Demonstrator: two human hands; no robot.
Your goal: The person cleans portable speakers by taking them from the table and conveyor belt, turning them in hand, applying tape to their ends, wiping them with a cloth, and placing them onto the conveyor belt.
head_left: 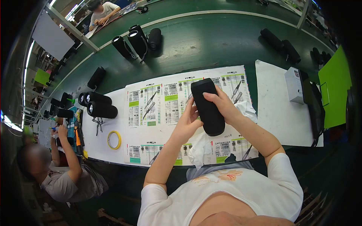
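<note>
A black cylindrical speaker [208,109] is held between both hands above the printed sheets [173,94] on the table. My left hand [189,119] grips its left side, with the thumb near the lower part and some fingers hidden behind it. On the right side, my right hand [222,103] is closed round the speaker, its thumb lying across the front. One crumpled white cloth [200,150] lies below my left hand, and another [247,110] lies beside my right forearm.
Yellow tape roll [114,139] and black speakers [102,109] lie at left. More speakers [138,43] stand at the back. A white box [294,86] and green panel [335,90] are at right. A co-worker [62,173] sits left; another person [102,14] is beyond the table.
</note>
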